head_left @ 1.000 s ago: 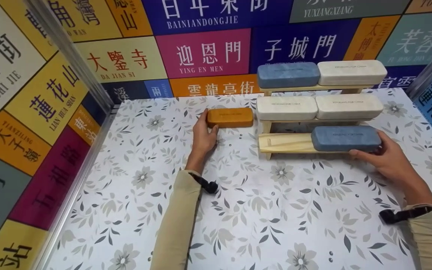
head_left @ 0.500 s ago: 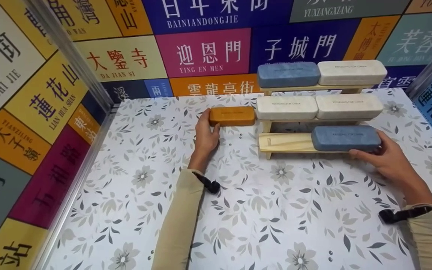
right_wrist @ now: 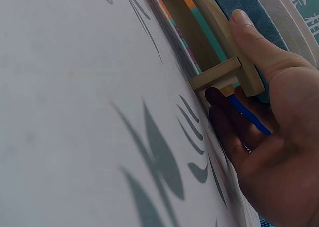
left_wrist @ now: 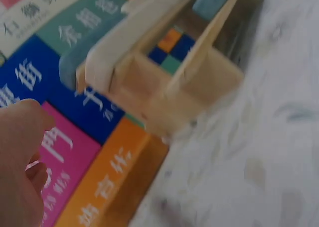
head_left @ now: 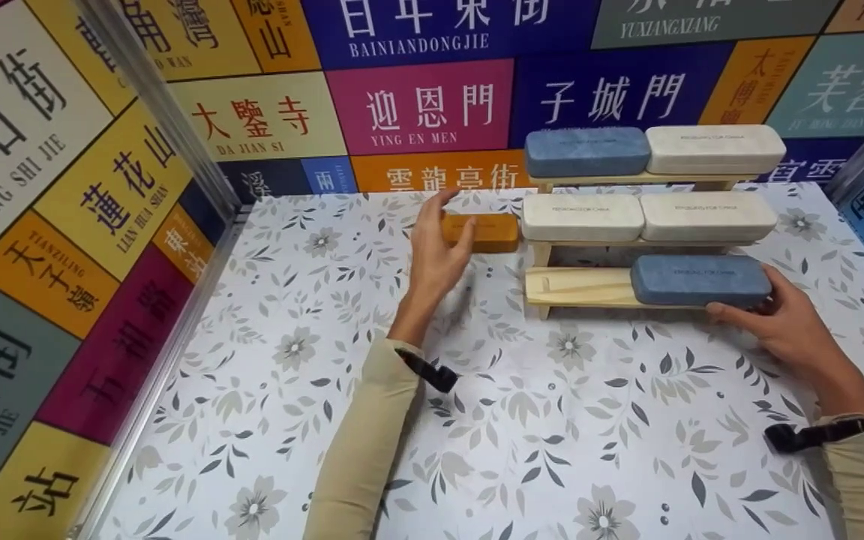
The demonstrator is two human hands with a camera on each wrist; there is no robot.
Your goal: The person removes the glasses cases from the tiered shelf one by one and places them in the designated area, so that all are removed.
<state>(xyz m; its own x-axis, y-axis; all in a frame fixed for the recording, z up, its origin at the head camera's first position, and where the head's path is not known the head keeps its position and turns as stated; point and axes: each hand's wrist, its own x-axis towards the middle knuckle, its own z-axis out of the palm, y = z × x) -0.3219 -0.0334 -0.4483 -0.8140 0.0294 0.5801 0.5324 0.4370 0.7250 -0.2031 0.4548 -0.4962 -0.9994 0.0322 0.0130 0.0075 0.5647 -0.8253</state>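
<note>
An orange glasses case lies on the table, left of a three-tier wooden rack. My left hand is at the left end of the case, fingers raised and spread, thumb overlapping it in the head view. The left wrist view shows part of that hand with nothing in its grasp. On the bottom tier, a blue glasses case fills the right side, and bare wood shows on the left. My right hand grips its right end, thumb in front; in the right wrist view, some fingers curl below the shelf.
Two white glasses cases sit on the middle tier. The top tier bears another blue case and a white case. Lettered panels wall in the back and sides. A floral cloth covers the table.
The orange case slid slightly right toward the rack under my left hand, whose fingers have since lifted and spread from it. My right hand stays in place. The head view shifted slightly.
</note>
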